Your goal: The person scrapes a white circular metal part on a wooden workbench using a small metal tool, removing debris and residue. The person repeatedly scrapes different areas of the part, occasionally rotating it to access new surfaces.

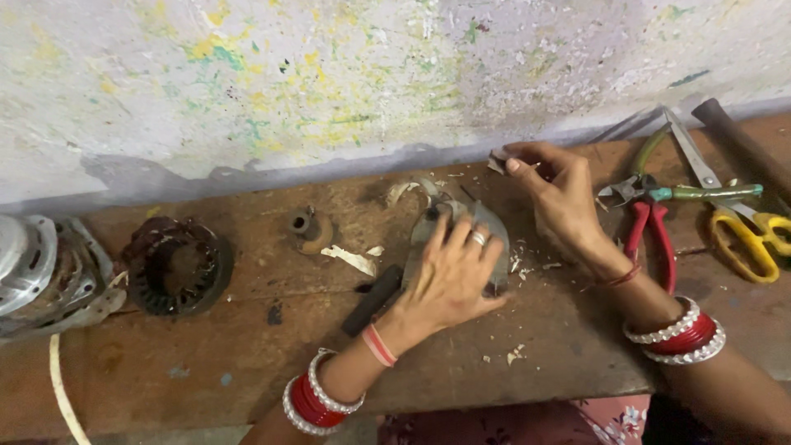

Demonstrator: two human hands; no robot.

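My left hand (449,276) lies over a grey metal motor part (486,227) on the wooden bench (247,354), fingers gripping its top. A ring shows on one finger. My right hand (560,194) is raised just right of it, pinching a small pale scrap (497,159) between thumb and fingertips near the wall. Both wrists carry red and white bangles. A dark flat tool (372,300) lies under my left wrist. Pale paper shavings (353,259) are scattered around the part.
A dark wound stator ring (177,265) and a silver motor housing (45,276) sit at the left. A small rusty bush (306,226) lies mid-bench. Red-handled pliers (651,235), green-handled pliers (700,193), yellow-handled scissors (746,231) and a hammer handle (741,144) lie right. A paint-flecked wall stands behind.
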